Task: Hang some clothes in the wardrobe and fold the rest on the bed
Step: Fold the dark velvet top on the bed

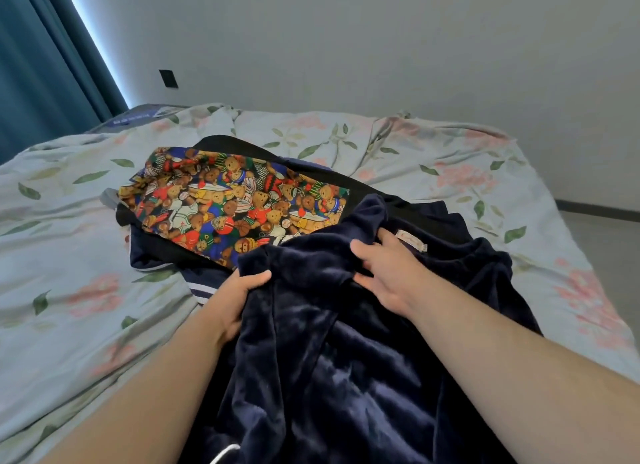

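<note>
Left hand (pixel 239 299): grips the near-left edge of the navy velvet garment (pixel 346 342), thumb on top and fingers tucked under the cloth.
Right hand (pixel 384 273): lies on the velvet garment near its neckline, fingers bent into the cloth beside the small pale label (pixel 412 241); it looks like a loose pinch of a fold.
Navy velvet garment: bunched and raised between both hands, its lower part hanging toward the camera; plush, dark blue with a soft sheen, heavy creases, a white cord (pixel 225 451) showing at the bottom edge.
Bear-print garment (pixel 235 200): just beyond the velvet garment, lying crumpled on top of the pile, bright teddy-bear pattern in red, blue and green.
Dark clothes (pixel 374 190): under and behind the bear print, black and navy; white stripes show on a piece left of the velvet garment.
Bed (pixel 86 255): floral cover spreads around the velvet garment on every side and carries the whole pile.
Progress: early, by my reading; nothing in sight is folded, no hanger or wardrobe is visible.
Left to do: sort the pile, hang some pieces, fold the others on the bed.
</note>
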